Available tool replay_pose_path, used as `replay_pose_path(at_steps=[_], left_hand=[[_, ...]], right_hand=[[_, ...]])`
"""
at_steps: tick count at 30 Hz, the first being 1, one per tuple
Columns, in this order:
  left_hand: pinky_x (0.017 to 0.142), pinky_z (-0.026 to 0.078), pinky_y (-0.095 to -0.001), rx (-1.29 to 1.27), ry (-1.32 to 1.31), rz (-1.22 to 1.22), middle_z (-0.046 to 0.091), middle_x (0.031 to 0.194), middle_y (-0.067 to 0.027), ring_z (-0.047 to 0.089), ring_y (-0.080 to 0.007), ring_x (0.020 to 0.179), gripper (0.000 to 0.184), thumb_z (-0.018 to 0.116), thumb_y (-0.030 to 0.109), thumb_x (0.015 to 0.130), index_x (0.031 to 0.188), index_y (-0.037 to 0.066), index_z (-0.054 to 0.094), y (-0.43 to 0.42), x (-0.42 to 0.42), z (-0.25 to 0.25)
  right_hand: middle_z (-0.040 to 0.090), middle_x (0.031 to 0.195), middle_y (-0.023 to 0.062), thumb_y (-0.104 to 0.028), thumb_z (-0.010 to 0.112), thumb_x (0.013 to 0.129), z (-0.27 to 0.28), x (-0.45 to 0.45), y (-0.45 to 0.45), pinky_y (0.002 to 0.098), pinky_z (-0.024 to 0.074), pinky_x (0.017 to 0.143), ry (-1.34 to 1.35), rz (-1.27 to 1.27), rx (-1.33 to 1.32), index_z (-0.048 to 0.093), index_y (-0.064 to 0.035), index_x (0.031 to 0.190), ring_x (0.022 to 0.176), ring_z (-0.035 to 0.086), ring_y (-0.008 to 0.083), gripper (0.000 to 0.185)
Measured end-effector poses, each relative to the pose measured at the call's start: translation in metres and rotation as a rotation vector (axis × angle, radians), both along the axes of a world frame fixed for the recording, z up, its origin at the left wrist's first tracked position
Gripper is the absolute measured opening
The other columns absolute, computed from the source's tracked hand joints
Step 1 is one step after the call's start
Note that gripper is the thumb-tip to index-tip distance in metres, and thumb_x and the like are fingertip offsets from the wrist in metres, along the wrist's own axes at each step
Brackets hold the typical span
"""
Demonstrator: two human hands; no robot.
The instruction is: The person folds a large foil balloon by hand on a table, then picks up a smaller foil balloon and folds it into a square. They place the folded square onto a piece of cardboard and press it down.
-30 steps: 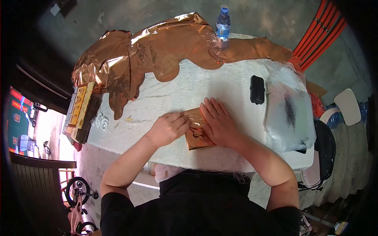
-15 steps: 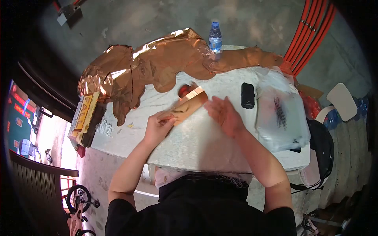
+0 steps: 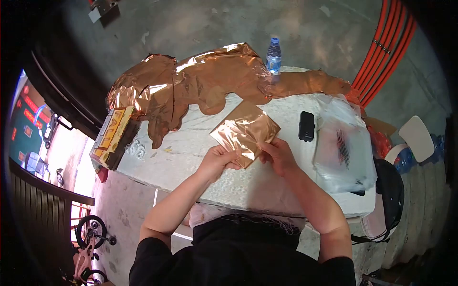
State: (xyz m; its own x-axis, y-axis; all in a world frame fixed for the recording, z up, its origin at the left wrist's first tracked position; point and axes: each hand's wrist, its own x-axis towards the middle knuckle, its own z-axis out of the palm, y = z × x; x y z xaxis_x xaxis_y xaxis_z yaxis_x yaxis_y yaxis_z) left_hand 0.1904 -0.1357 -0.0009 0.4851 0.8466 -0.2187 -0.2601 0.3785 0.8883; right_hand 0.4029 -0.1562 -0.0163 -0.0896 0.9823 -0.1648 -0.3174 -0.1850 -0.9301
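Observation:
Between my two hands is a folded square of shiny copper-coloured foil (image 3: pixel 243 131), held above the white table (image 3: pixel 191 138) with one corner pointing toward me. My left hand (image 3: pixel 219 162) pinches its lower left edge, thumb on top. At the lower right edge, my right hand (image 3: pixel 277 156) grips it between thumb and fingers. Beyond the square lies a large crumpled, copper-coloured foil balloon (image 3: pixel 210 76), flat and spread along the table's far side.
A water bottle (image 3: pixel 274 57) stands at the far edge. To the right are a black case (image 3: pixel 307 126) and a stack of clear plastic bags (image 3: pixel 343 148). A yellow-and-grey box (image 3: pixel 112 136) sits at the left end, beside a tangle of white string (image 3: pixel 137 149).
My right hand, open and apart before, has closed on the foil square's right side. The foil has turned from a tilted, narrow view to face me broadly. The whole view has shifted slightly.

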Motion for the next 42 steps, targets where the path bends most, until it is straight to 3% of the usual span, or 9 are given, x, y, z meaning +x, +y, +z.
replay_pose_path(at_steps=[5, 9, 16, 19, 26, 31, 33, 36, 42], left_hand=[[0.068, 0.056, -0.0261, 0.052, 0.111, -0.053, 0.068, 0.087, -0.0124, 0.067, -0.0177, 0.075, 0.018, 0.059, 0.012, 0.092, 0.093, -0.005, 0.065, -0.005, -0.028, 0.001], [0.064, 0.047, -0.0215, 0.546, 0.672, 0.145, 0.064, 0.087, -0.0007, 0.057, -0.0049, 0.077, 0.020, 0.062, 0.017, 0.091, 0.104, 0.002, 0.066, -0.006, -0.085, 0.029], [0.079, 0.051, -0.0416, 1.129, 1.809, 0.796, 0.065, 0.094, -0.0173, 0.063, -0.0339, 0.089, 0.026, 0.065, 0.024, 0.085, 0.102, 0.004, 0.067, 0.057, -0.253, 0.061], [0.079, 0.050, -0.0434, 0.703, 1.852, 0.599, 0.066, 0.089, -0.0188, 0.062, -0.0361, 0.091, 0.026, 0.063, 0.029, 0.083, 0.093, 0.005, 0.067, 0.074, -0.279, 0.061], [0.075, 0.051, -0.0425, 1.034, 1.970, 0.725, 0.064, 0.084, -0.0156, 0.062, -0.0344, 0.084, 0.026, 0.057, 0.027, 0.086, 0.081, 0.003, 0.066, 0.104, -0.284, 0.036], [0.077, 0.051, -0.0428, 0.815, 2.010, 0.640, 0.065, 0.087, -0.0155, 0.062, -0.0347, 0.090, 0.030, 0.058, 0.033, 0.086, 0.080, 0.005, 0.067, 0.129, -0.273, 0.060], [0.083, 0.050, -0.0420, 0.533, 1.948, 0.543, 0.065, 0.101, -0.0168, 0.060, -0.0343, 0.100, 0.036, 0.060, 0.040, 0.084, 0.093, 0.006, 0.068, 0.147, -0.271, 0.076], [0.097, 0.042, -0.0425, 0.989, 1.729, 0.502, 0.057, 0.123, -0.0164, 0.052, -0.0346, 0.116, 0.051, 0.062, 0.048, 0.081, 0.115, 0.010, 0.063, 0.181, -0.302, 0.051], [0.112, 0.021, -0.0466, 0.800, 1.804, 0.371, 0.037, 0.144, -0.0144, 0.028, -0.0331, 0.137, 0.076, 0.063, 0.057, 0.076, 0.140, 0.020, 0.043, 0.198, -0.312, 0.035]], right_hand=[[0.061, 0.075, 0.0032, -0.023, 0.067, 0.086, 0.006, 0.003, -0.002, 0.0243, 0.0445, 0.053, -0.062, -0.054, 0.001, 0.063, -0.0037, 0.090, 0.059, 0.056, 0.0108, 0.020], [0.063, 0.075, 0.0026, -0.019, 0.065, 0.087, -0.001, 0.009, 0.003, 0.0240, 0.0446, 0.054, -0.075, -0.104, -0.010, 0.064, -0.0027, 0.089, 0.058, 0.055, 0.0093, 0.016], [0.064, 0.076, 0.0024, -0.012, 0.065, 0.087, 0.002, 0.006, 0.000, 0.0240, 0.0447, 0.054, -0.003, -0.101, 0.000, 0.065, -0.0041, 0.090, 0.058, 0.055, 0.0090, 0.009], [0.064, 0.077, 0.0025, -0.014, 0.066, 0.088, 0.000, 0.007, 0.002, 0.0241, 0.0448, 0.053, -0.015, -0.082, -0.018, 0.064, -0.0043, 0.090, 0.059, 0.056, 0.0093, 0.010], [0.064, 0.078, -0.0001, -0.012, 0.063, 0.088, 0.001, 0.005, 0.002, 0.0229, 0.0451, 0.051, -0.025, -0.091, -0.004, 0.063, -0.0074, 0.090, 0.058, 0.055, 0.0081, 0.005], [0.064, 0.078, 0.0000, -0.012, 0.063, 0.087, 0.000, 0.008, 0.002, 0.0227, 0.0451, 0.050, -0.044, -0.093, -0.007, 0.063, -0.0074, 0.090, 0.058, 0.056, 0.0080, 0.005], [0.068, 0.085, 0.0033, -0.016, 0.064, 0.089, -0.004, 0.010, 0.002, 0.0220, 0.0467, 0.054, -0.078, -0.086, 0.011, 0.064, -0.0054, 0.095, 0.064, 0.059, 0.0090, 0.012], [0.068, 0.085, 0.0028, -0.015, 0.063, 0.089, -0.006, 0.014, 0.003, 0.0219, 0.0466, 0.055, -0.062, -0.044, -0.012, 0.064, -0.0057, 0.096, 0.065, 0.059, 0.0087, 0.012], [0.068, 0.085, 0.0025, -0.013, 0.063, 0.088, -0.004, 0.016, 0.004, 0.0223, 0.0460, 0.057, -0.063, -0.044, -0.027, 0.064, -0.0054, 0.096, 0.065, 0.059, 0.0077, 0.011]])
